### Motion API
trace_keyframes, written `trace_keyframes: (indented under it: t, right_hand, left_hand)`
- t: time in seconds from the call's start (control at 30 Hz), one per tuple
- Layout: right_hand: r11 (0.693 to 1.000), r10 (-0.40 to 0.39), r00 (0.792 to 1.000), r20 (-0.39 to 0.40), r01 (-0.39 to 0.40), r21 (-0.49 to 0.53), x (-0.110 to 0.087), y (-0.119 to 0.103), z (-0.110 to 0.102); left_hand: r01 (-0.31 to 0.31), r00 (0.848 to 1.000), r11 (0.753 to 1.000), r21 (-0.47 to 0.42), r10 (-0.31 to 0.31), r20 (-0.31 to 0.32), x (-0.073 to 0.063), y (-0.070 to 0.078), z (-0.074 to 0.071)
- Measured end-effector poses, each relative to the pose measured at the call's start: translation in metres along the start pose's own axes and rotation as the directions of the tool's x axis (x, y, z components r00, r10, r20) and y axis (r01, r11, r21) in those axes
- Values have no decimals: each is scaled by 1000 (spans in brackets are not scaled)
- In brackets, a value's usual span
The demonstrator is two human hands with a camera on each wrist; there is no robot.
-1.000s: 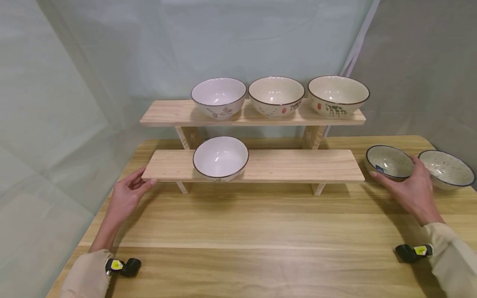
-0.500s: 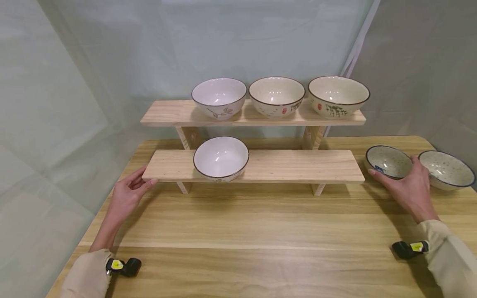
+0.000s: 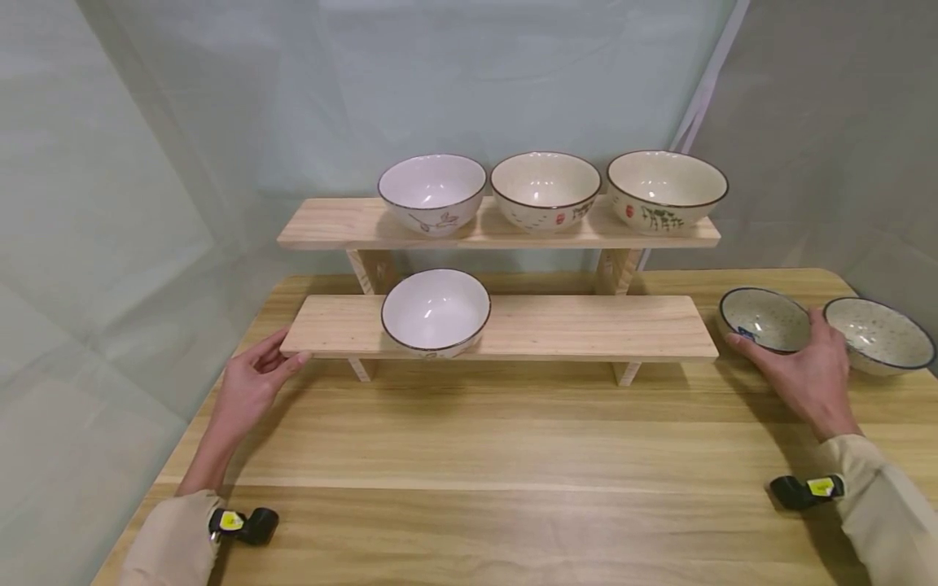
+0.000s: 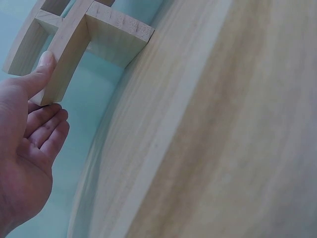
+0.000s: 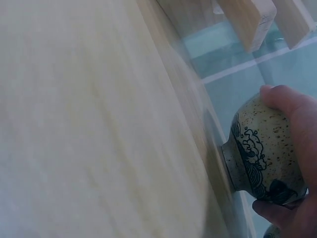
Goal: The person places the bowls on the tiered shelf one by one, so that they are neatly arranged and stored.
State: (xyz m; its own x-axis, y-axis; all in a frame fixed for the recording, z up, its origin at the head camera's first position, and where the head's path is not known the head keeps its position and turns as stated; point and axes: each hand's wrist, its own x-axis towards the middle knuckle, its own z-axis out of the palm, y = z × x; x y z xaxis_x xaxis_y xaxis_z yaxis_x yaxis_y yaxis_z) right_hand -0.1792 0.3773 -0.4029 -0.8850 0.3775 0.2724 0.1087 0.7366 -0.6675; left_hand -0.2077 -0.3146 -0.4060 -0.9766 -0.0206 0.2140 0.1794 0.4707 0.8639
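My left hand (image 3: pixel 247 389) holds the left end of the lower board of a two-tier wooden shelf (image 3: pixel 586 325), thumb at the front edge. In the left wrist view the thumb lies along the board (image 4: pixel 69 54) and the fingers bend at its end. On the right, my right hand (image 3: pixel 815 378) grips a small speckled bowl (image 3: pixel 762 313) with a dark blue rim, thumb on the near side and fingers at the far right. The right wrist view shows the blue wave pattern on this bowl (image 5: pixel 262 144), its foot at the tabletop. Beside it stands a second speckled bowl (image 3: pixel 883 330).
Three bowls line the upper tier: a white bowl (image 3: pixel 432 183), a cream bowl (image 3: pixel 545 179) and another cream bowl (image 3: pixel 667 179). Another white bowl (image 3: pixel 436 309) sits on the lower tier. The shelf stands on a wooden table (image 3: pixel 469 456) before pale cloth walls.
My right wrist and sleeve have shifted slightly left, while the hand stays on the small bowl. The left hand, shelf and other bowls stay in place.
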Motion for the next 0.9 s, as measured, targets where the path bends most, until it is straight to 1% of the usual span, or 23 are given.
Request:
trace_keyframes:
  t: [0.3,0.47,0.9]
  right_hand:
    - [1000,-28,999,-27,28,-1,-10,1,-1]
    - [999,-33,999,-23,33,-1,-14,2,-3]
    - [999,25,997,73,-23,-35,-13,2,-7]
  left_hand:
    - [6,1000,1000,6,-6,1,1,1,1]
    - [6,1000,1000,9,-6,-2,2,2,0]
    - [-1,1000,1000,16,1,-3,1,0,1]
